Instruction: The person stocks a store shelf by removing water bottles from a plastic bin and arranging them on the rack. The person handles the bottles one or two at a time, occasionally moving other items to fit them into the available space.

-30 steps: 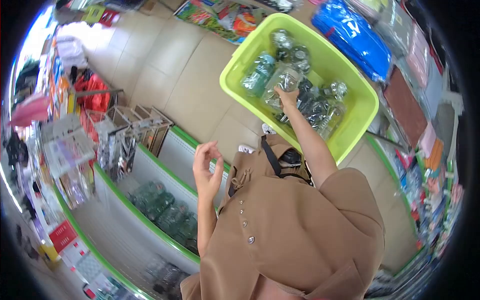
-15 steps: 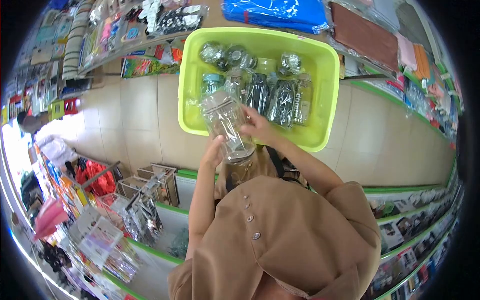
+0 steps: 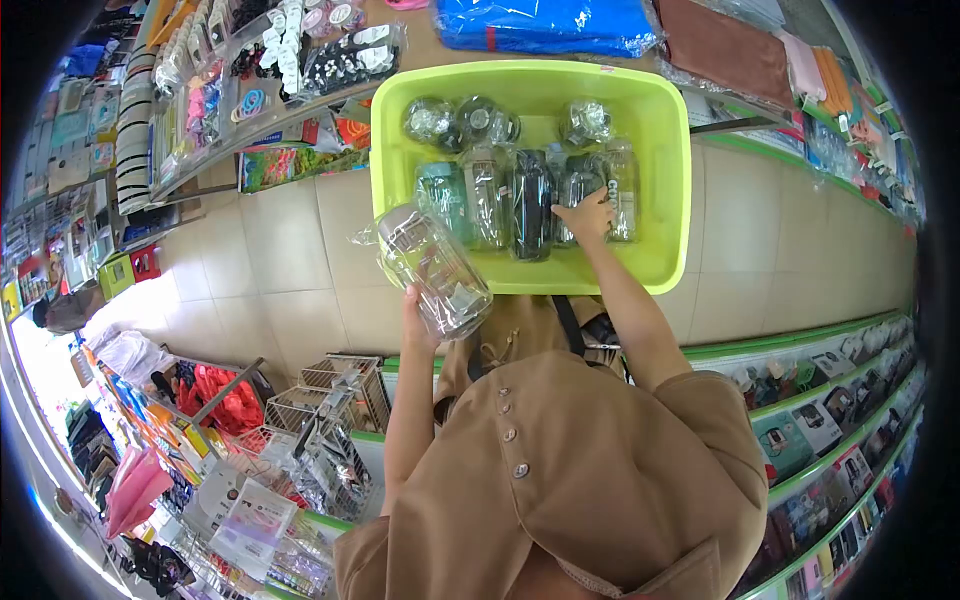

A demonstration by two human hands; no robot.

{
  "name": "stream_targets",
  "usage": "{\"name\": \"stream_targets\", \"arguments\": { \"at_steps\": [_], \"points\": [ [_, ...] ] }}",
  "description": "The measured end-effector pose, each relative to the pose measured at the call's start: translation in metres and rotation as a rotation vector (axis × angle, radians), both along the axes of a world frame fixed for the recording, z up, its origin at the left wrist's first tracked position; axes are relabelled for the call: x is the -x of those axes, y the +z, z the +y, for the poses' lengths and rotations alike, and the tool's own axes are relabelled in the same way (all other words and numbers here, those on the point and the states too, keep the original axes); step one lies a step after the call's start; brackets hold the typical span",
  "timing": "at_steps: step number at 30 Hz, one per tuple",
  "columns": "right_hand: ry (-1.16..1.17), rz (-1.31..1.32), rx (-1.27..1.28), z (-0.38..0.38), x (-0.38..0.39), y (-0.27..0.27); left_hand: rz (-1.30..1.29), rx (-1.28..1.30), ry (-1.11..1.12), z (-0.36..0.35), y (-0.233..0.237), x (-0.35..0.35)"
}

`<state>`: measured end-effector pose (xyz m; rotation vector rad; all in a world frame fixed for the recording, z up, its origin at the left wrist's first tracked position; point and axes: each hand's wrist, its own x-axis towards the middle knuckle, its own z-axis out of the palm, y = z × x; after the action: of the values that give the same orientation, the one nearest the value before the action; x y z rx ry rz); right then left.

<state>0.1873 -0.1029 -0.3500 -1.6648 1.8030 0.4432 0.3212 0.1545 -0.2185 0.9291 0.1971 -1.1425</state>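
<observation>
Partly hidden, left hand [image 3: 419, 322] holds clear wrapped bottle [image 3: 436, 270].

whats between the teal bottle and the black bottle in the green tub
A clear bottle in plastic wrap lies between the teal bottle and the black bottle, as the head view shows.

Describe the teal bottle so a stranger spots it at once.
Look inside the big lime-green tub. In the lower row of bottles, go to the left end. The teal bottle there differs from the clear bottle beside it by its color.
</observation>
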Motion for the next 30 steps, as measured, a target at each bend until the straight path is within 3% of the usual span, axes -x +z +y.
{"name": "stream_targets", "arguments": {
  "at_steps": [5,13,15,21,25,27,29,30],
  "points": [
    [0.088,0.164,0.145,0.006,-0.004,-0.022,0.01,-0.036,0.063,0.012,-0.009,0.0],
    [0.088,0.013,0.12,-0.007,0.02,-0.015,-0.048,-0.094,0.076,0.02,-0.004,0.01],
    [0.049,-0.055,0.056,-0.009,0.027,-0.024,0.01,0.051,0.068,0.018,-0.001,0.013],
    [0.049,-0.224,0.07,-0.008,0.032,-0.056,0.023,0.121,0.089,0.013,0.005,0.032],
    [-0.03,-0.281,-0.049,-0.015,0.034,-0.059,0.0,0.103,0.124,0.016,0.01,0.048],
    [-0.259,-0.737,-0.329,-0.025,0.043,-0.068,-0.038,0.088,0.133,0.016,0.017,0.057],
    [-0.341,-0.721,-0.475,-0.033,0.044,-0.004,-0.055,0.105,0.171,0.016,0.018,0.065],
    [-0.341,-0.879,-0.653,-0.036,0.048,0.018,-0.071,0.121,0.198,0.016,0.019,0.07]
  ]
}}
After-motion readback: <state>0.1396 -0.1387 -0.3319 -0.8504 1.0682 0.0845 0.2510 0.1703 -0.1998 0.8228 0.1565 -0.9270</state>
